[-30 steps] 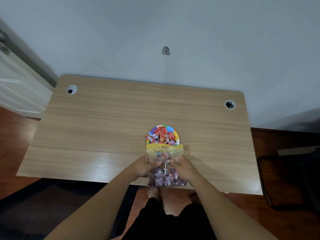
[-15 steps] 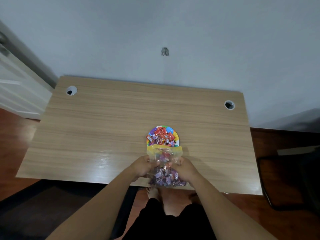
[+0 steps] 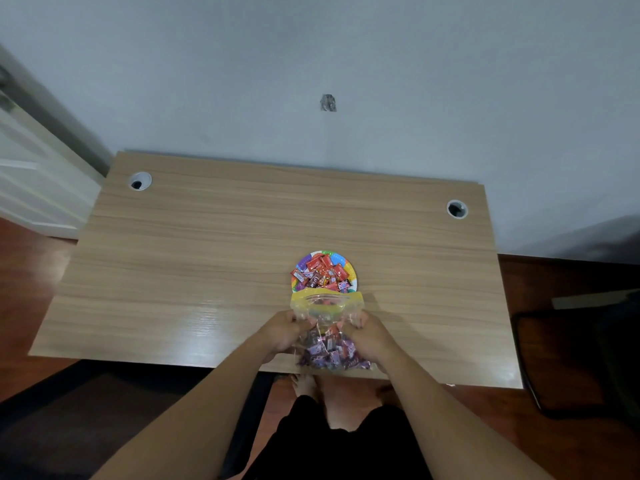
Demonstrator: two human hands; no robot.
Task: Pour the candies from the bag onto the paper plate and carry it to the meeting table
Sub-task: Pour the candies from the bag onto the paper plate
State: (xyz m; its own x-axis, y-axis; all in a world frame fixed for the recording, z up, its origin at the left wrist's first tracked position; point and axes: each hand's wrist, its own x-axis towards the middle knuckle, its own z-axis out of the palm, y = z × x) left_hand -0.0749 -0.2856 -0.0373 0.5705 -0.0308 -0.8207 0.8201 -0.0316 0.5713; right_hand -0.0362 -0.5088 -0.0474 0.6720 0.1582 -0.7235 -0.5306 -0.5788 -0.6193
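A small colourful paper plate (image 3: pixel 350 269) sits near the front middle of the wooden desk, heaped with red wrapped candies (image 3: pixel 322 274). Just in front of it I hold a clear zip bag (image 3: pixel 327 303) with a yellow top strip, its open mouth touching the plate's near rim. Purple and red candies fill the bag's lower half. My left hand (image 3: pixel 282 332) grips the bag's left side and my right hand (image 3: pixel 369 336) grips its right side, both around its middle.
The wooden desk (image 3: pixel 207 265) stands against a grey wall, with cable holes at the back left (image 3: pixel 139 181) and back right (image 3: pixel 456 209). A dark chair (image 3: pixel 581 358) stands at the right. A white door (image 3: pixel 31 181) is at the left. My feet show under the desk edge.
The bag's lower end has sunk slightly toward the desk's front edge, and my hands have squeezed closer around its middle. The plate has not moved.
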